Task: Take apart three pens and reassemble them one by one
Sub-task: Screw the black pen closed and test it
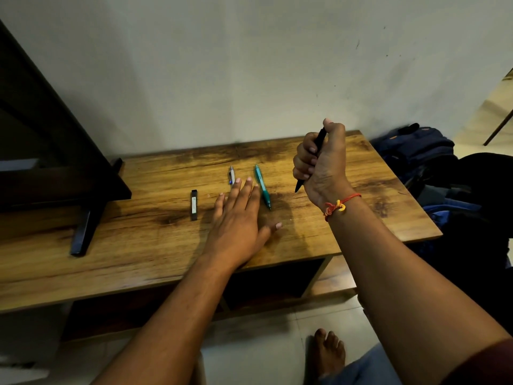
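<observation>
Three pens here, all looking whole as far as I can see. The black pen (pixel 311 159) is slim and dark, tip pointing down. The teal pen (pixel 262 187) is lying flat on the wooden table (pixel 138 240), tip toward the person, and just left of it there's a silver pen (pixel 231 175) with a bit of blue near its middle, its lower end hidden under fingers. Off to the left of those sits a small black box (pixel 194 204) with a pale label, also flat on the wood.

The right hand (pixel 322 162) is raised above the table, fist clenched around the black pen, thumb sitting on its top end, palm side facing us. There's a red and yellow thread (pixel 340 205) tied around that wrist. The left hand (pixel 241 215) is spread flat, palm down, fingers stretched out, gripping nothing. Its fingertips reach the bottom of the silver pen and sit right beside the teal one; can't tell if it's actually touching the teal.

Room-wise, the pens are around the middle, well away from the front edge. The table's right end is bare wood, with a blue backpack (pixel 416 151) on the floor past it. On the left a dark stand (pixel 83 229) takes up that side. The wall runs along the back edge.
</observation>
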